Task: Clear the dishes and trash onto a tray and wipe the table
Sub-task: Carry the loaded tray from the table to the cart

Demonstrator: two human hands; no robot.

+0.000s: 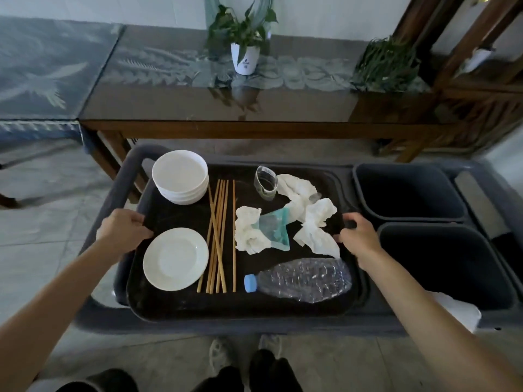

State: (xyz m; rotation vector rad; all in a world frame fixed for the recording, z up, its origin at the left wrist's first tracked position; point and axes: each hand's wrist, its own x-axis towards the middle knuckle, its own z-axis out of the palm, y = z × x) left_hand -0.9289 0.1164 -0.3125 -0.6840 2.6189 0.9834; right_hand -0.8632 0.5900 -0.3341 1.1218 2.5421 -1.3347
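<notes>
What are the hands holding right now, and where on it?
Both hands grip the black tray by its side rims: the left hand on the left edge, the right hand on the right edge.

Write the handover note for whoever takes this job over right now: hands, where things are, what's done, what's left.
Left hand grips the left rim of the black tray; right hand grips the right rim. The tray sits on a grey cart beside two dark bins.
On the tray: stacked white bowls, a white plate, chopsticks, a clear cup, crumpled napkins, a teal wrapper, a crushed plastic bottle.
Done: dishes and trash are collected.
Left: wipe the glass-topped table; no cloth is clearly identifiable in view.
</notes>
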